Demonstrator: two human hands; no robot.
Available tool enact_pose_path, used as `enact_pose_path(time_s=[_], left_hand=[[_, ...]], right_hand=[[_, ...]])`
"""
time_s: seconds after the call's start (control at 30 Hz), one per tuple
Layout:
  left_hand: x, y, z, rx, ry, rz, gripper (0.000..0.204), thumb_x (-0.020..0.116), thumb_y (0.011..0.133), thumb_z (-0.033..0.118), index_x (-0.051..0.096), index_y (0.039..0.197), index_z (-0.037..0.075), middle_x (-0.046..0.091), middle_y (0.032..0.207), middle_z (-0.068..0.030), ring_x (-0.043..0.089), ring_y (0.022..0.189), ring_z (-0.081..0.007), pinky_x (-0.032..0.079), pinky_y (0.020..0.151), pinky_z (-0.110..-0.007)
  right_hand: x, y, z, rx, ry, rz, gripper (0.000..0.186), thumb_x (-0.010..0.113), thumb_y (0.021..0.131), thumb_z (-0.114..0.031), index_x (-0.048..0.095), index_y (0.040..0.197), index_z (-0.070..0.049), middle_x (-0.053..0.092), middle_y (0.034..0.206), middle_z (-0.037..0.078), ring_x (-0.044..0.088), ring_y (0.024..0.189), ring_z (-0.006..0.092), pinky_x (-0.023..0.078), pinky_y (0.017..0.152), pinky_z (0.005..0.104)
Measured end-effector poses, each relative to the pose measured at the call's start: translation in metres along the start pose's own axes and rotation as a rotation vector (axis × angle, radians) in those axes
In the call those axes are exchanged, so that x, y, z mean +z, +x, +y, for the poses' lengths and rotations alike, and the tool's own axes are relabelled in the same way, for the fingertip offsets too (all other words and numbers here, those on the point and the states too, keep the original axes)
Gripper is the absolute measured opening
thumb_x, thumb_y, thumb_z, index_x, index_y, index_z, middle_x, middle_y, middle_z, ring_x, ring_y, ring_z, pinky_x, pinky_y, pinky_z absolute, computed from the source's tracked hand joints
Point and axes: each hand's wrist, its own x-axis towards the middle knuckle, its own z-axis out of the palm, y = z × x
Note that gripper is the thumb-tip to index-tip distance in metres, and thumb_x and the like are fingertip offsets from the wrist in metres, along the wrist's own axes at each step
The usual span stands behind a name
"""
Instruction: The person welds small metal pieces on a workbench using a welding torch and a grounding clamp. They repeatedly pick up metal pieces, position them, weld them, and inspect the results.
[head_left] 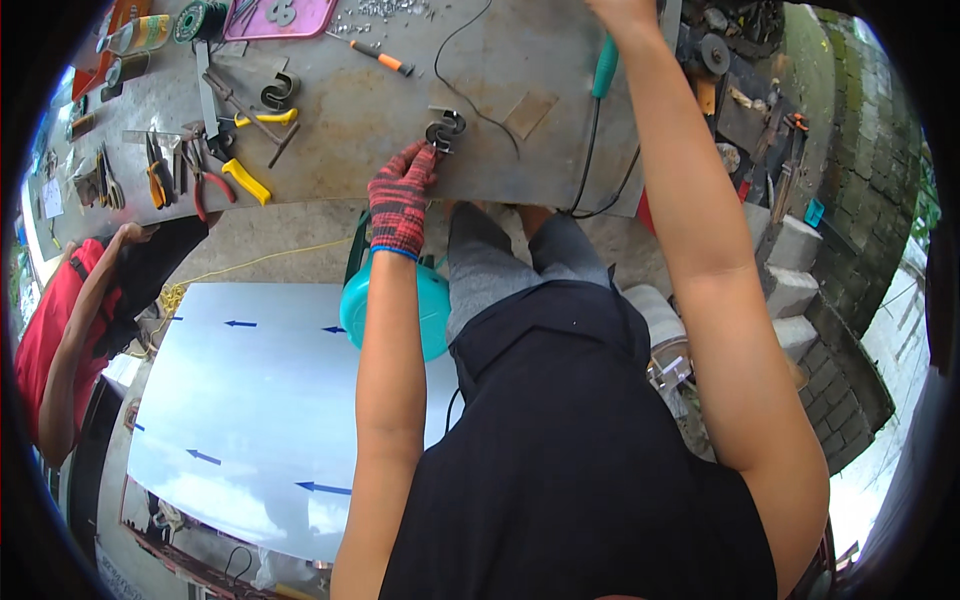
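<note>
"Left grip [400,200] first: what is it doing in that red-and-black knit glove?"

"Pinching. Its fingertips are closed on the near edge of a dark, curved metal piece [446,128], just past the near edge of the table [335,165]."

"And the right grip [622,12]?"

"Bare, well to the right of the left one and farther off, mostly cut away by the upper rim. I cannot tell whether it is clenched or released. Just below it, by the wrist, is a green handle [605,70] with a dark cord running down from it."

"What lies around the left grip?"

"Beyond it and to the left, a second curved piece [281,92] much like the first, and straight beyond, an orange-and-black screwdriver [388,61]. To its right, a flat brown square [531,114]; a thin black cable [438,68] bends between that and the held piece."

"Farther left?"

"Yellow-handled pliers [246,181], then red-handled ones [203,195]. Far beyond those, a pink tray [262,28]."

"Nearer than the left grip?"

"A turquoise stool [437,320], partly hidden by the forearm."
</note>
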Motion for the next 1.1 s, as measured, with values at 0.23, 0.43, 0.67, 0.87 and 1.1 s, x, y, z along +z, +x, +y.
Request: enact_pose_path(time_s=[0.23, 0.43, 0.67, 0.87, 1.1], left_hand=[[0.0, 0.005, -0.01, -0.014, -0.11, 0.006, 0.038, 0.074, 0.099, 0.025, 0.072, 0.128, 0.001, 0.079, 0.109, -0.0062, 0.065, 0.087, -0.0111, 0.052, 0.08, -0.026], [-0.003, 0.009, -0.012, -0.014, -0.042, 0.006, 0.037, 0.073, 0.1, 0.025, 0.072, 0.129, 0.001, 0.078, 0.111, -0.0068, 0.066, 0.09, -0.0134, 0.052, 0.085, -0.028], [-0.014, 0.01, -0.013, 0.038, 0.018, -0.023, 0.044, 0.072, 0.099, 0.033, 0.071, 0.132, 0.004, 0.076, 0.118, -0.0062, 0.068, 0.099, -0.016, 0.053, 0.089, -0.029], [-0.041, 0.032, -0.048, 0.246, 0.172, -0.105, 0.046, 0.066, 0.103, 0.035, 0.067, 0.137, 0.004, 0.074, 0.123, -0.0064, 0.067, 0.107, -0.0158, 0.053, 0.092, -0.032], [-0.054, 0.038, -0.051, 0.626, 0.82, -0.107, 0.04, 0.066, 0.101, 0.023, 0.066, 0.138, 0.008, 0.07, 0.13, -0.0079, 0.064, 0.118, -0.02, 0.052, 0.096, -0.035]], right_hand=[[-0.086, -0.062, 0.014, 0.225, -0.124, 0.073, 0.045, 0.071, 0.095, -0.016, 0.059, 0.136, -0.001, 0.061, 0.121, 0.018, 0.063, 0.105, 0.029, 0.053, 0.092, 0.0414], [-0.141, -0.101, 0.153, -0.03, -0.224, 0.253, 0.037, 0.075, 0.088, -0.019, 0.071, 0.122, -0.005, 0.068, 0.113, 0.011, 0.063, 0.085, 0.0207, 0.053, 0.081, 0.0368], [-0.195, -0.147, 0.262, 0.176, -0.359, 0.318, 0.031, 0.071, 0.088, -0.017, 0.071, 0.118, -0.006, 0.068, 0.105, 0.011, 0.063, 0.089, 0.0259, 0.051, 0.083, 0.0407], [-0.217, -0.159, 0.362, 0.331, -0.385, 0.397, 0.029, 0.069, 0.087, -0.014, 0.069, 0.114, -0.002, 0.07, 0.105, 0.015, 0.064, 0.106, 0.0328, 0.051, 0.096, 0.0434], [-0.233, -0.159, 0.504, 0.61, -0.586, 0.275, 0.045, 0.075, 0.086, -0.028, 0.068, 0.122, -0.002, 0.069, 0.12, 0.022, 0.062, 0.118, 0.0385, 0.046, 0.107, 0.0482]])
